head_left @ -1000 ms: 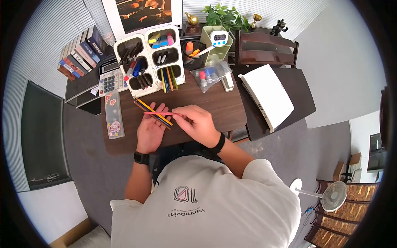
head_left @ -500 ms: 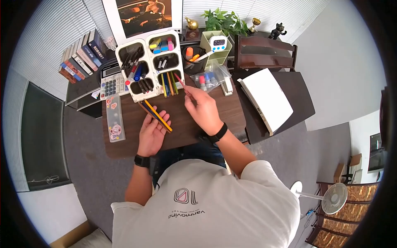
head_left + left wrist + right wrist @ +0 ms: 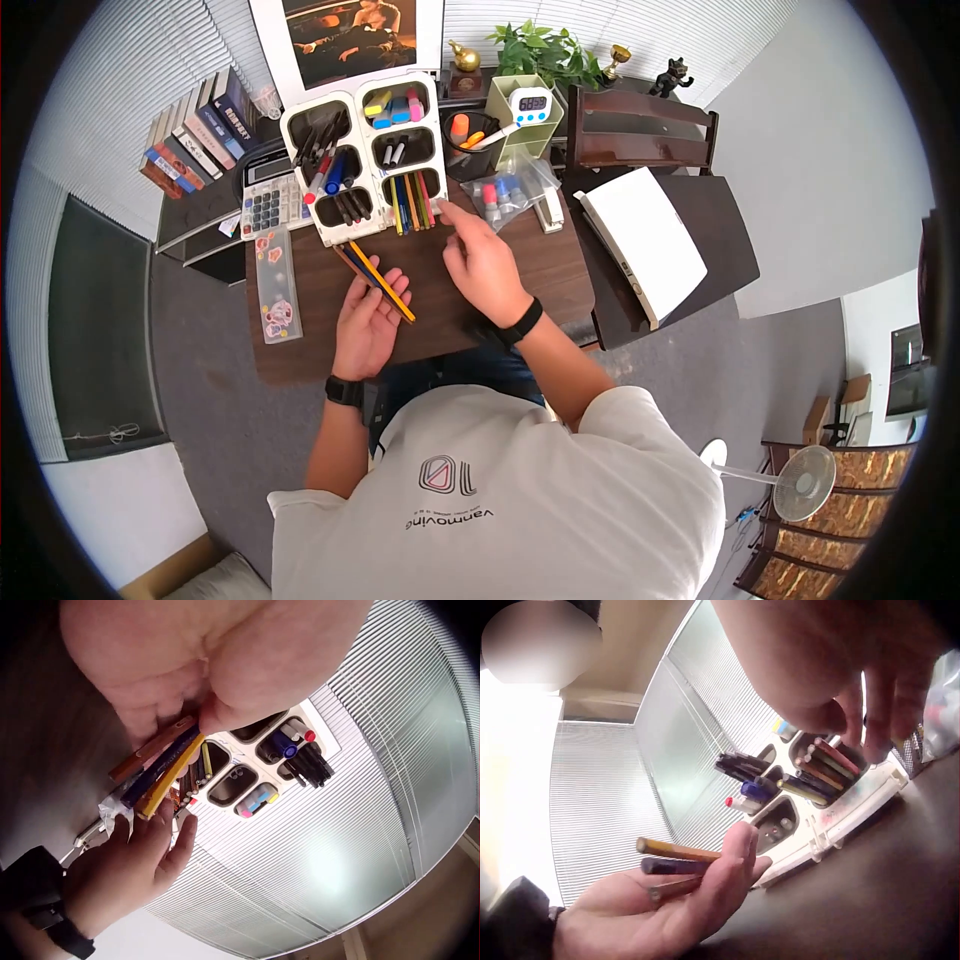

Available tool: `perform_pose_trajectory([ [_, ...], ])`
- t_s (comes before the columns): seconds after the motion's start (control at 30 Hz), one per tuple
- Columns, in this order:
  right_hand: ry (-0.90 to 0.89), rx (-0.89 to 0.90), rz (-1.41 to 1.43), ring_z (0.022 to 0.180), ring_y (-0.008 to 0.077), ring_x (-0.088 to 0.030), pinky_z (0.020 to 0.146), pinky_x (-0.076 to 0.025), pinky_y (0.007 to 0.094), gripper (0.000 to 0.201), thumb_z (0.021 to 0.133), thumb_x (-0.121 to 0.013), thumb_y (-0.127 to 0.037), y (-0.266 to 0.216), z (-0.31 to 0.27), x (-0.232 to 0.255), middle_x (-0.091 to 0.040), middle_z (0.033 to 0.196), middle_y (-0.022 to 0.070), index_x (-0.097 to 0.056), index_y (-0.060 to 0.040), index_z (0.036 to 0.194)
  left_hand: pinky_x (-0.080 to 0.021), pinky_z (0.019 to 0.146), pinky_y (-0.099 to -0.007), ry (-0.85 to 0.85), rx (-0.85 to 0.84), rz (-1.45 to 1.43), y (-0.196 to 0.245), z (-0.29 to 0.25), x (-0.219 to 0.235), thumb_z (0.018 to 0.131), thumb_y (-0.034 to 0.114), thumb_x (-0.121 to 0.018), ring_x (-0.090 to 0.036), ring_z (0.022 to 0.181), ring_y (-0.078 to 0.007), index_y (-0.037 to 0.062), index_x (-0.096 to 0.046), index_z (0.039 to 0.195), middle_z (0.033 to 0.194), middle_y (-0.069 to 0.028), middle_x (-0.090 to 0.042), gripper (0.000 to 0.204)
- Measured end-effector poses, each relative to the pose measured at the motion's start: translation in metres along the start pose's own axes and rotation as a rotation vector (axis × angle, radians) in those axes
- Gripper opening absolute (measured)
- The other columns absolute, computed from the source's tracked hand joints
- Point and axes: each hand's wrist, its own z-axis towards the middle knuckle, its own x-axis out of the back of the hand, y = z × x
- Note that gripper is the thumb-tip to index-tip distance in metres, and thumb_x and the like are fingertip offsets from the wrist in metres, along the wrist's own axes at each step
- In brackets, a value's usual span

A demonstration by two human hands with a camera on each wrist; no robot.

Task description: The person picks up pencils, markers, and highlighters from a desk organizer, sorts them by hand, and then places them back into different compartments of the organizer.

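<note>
In the head view, the left hand (image 3: 368, 328) holds a yellow pencil (image 3: 384, 287), a dark blue one and a brown one, fanned across its fingers. The left wrist view shows the brown pencil (image 3: 147, 753) beside the dark blue pencil (image 3: 159, 766). The white organizer (image 3: 364, 150) stands just beyond, with several coloured pencils in its lower right compartment, a red pencil (image 3: 837, 756) at their edge. Beside that compartment is the right hand (image 3: 487, 268), index finger extended, gripping nothing visible; its fingertips partly hide the organizer's edge in the right wrist view.
A clear sticker-covered case (image 3: 278, 290) and a calculator (image 3: 266, 205) lie on the left. Right of the organizer are a black mesh cup (image 3: 462, 165), a plastic bag (image 3: 508, 192) with bottles and a stapler (image 3: 550, 207). A white box (image 3: 645, 245) lies on the dark side table.
The right hand carried the red pencil from the left hand to the organizer and let it go in the lower right compartment. The left hand keeps its pencils, now turned slightly.
</note>
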Motion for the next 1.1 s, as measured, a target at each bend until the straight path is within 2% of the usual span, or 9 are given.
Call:
perform_pose_trajectory([
  [0.1,0.04,-0.076,0.12,0.07,0.0225,-0.066,0.062,-0.053,0.0334,0.011,0.092,-0.07,-0.01,-0.019,-0.02,0.003,-0.065,0.087,0.0111,-0.066,-0.0041,0.1,-0.044,0.115,-0.0444,0.021,-0.009,-0.019,-0.001,0.0,-0.001,0.107,0.008,-0.048,-0.057,0.131,-0.027,0.0088,-0.037,0.156,0.14,-0.0158,-0.058,0.05],
  [0.23,-0.291,-0.075,0.046,0.07,0.0274,-0.069,0.062,-0.055,0.0385,0.025,0.091,-0.075,-0.03,-0.029,-0.046,-0.008,-0.068,0.078,0.0094,-0.071,-0.0057,0.088,-0.045,0.114,-0.0449,0.018,-0.028,0.021,-0.002,0.002,-0.002,0.107,0.007,-0.048,-0.057,0.131,-0.0262,0.0076,-0.042,0.151,0.137,-0.0147,-0.06,0.044],
  [0.37,-0.206,-0.014,-0.049,0.069,0.0235,-0.069,0.063,-0.056,0.0342,0.019,0.09,-0.078,-0.022,-0.022,-0.049,-0.015,-0.07,0.081,0.0098,-0.073,-0.0042,0.094,-0.045,0.114,-0.0452,0.024,-0.039,0.028,-0.003,0.0,0.0,0.107,0.008,-0.048,-0.057,0.131,-0.0263,0.0071,-0.044,0.149,0.137,-0.0149,-0.06,0.042],
  [0.43,-0.003,0.143,0.01,0.075,0.0206,-0.071,0.066,-0.056,0.0327,0.012,0.09,-0.077,-0.011,-0.023,-0.043,-0.01,-0.074,0.088,0.0098,-0.075,-0.0038,0.098,-0.044,0.115,-0.0452,-0.008,-0.068,-0.004,-0.004,0.0,0.002,0.107,0.008,-0.049,-0.056,0.132,-0.0271,0.0075,-0.042,0.152,0.139,-0.0154,-0.058,0.045],
  [0.57,0.03,0.001,0.3,0.085,0.0148,-0.07,0.072,-0.055,0.0268,0.014,0.089,-0.075,0.003,-0.035,-0.037,0.028,-0.076,0.097,0.0097,-0.075,-0.0016,0.102,-0.043,0.116,-0.0459,0.034,-0.048,0.021,-0.002,-0.001,-0.006,0.108,0.01,-0.049,-0.054,0.136,-0.0293,0.007,-0.038,0.155,0.146,-0.0181,-0.054,0.048],
  [0.6,0.118,0.118,0.32,0.076,0.0145,-0.067,0.068,-0.054,0.0264,0.018,0.088,-0.076,0.001,-0.03,-0.032,0.034,-0.075,0.096,0.0081,-0.075,-0.003,0.105,-0.042,0.117,-0.0464,0.036,-0.039,0.017,0.0,0.0,-0.008,0.107,0.009,-0.048,-0.052,0.138,-0.0306,0.0061,-0.036,0.156,0.149,-0.0197,-0.052,0.05],
  [0.73,0.247,0.051,0.243,0.078,0.016,-0.069,0.071,-0.055,0.0283,0.018,0.089,-0.076,-0.001,-0.016,-0.021,0.045,-0.075,0.098,0.0103,-0.074,-0.0018,0.107,-0.04,0.119,-0.0447,0.008,-0.007,-0.064,0.0,0.005,-0.002,0.105,0.005,-0.043,-0.05,0.141,-0.0308,0.0022,-0.034,0.157,0.154,-0.0213,-0.048,0.052],
  [0.97,0.1,-0.085,0.164,0.09,0.0316,-0.072,0.08,-0.058,0.0369,0.044,0.094,-0.075,-0.026,-0.007,-0.003,0.001,-0.072,0.103,0.0236,-0.067,0.0046,0.124,-0.04,0.119,-0.0454,0.022,-0.009,0.011,0.001,0.001,-0.004,0.104,0.003,-0.042,-0.05,0.141,-0.0311,0.0012,-0.036,0.156,0.153,-0.0215,-0.048,0.052],
  [1.1,0.063,-0.114,0.195,0.091,0.0323,-0.072,0.08,-0.058,0.0378,0.046,0.096,-0.073,-0.029,-0.002,0.005,-0.011,-0.072,0.105,0.0253,-0.067,0.0055,0.125,-0.041,0.118,-0.046,0.02,-0.006,0.021,0.0,0.001,-0.001,0.104,0.003,-0.043,-0.051,0.14,-0.0319,0.0014,-0.036,0.156,0.152,-0.0225,-0.049,0.052],
])
